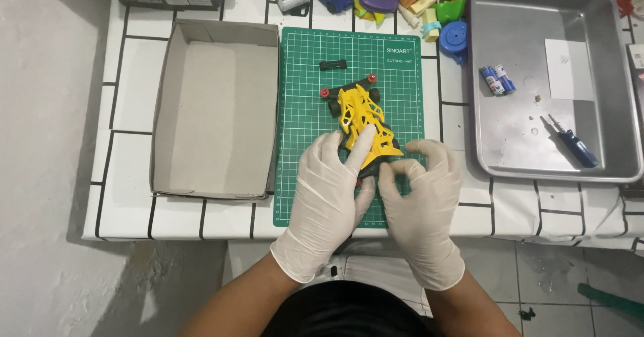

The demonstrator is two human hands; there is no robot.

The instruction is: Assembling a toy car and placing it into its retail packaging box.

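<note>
On the green cutting mat [302, 122], the gloved left hand [329, 189] presses flat to steady the yellow toy race car [362, 119] while the right hand [419, 199] pinches its near end; a black part [333, 64] lies beyond

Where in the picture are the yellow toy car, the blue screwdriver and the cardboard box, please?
yellow toy car [362, 112], head view, on the middle of its yellow body shell.
blue screwdriver [581, 150], head view, on its blue handle.
cardboard box [221, 119], head view, on its bare floor.
</note>
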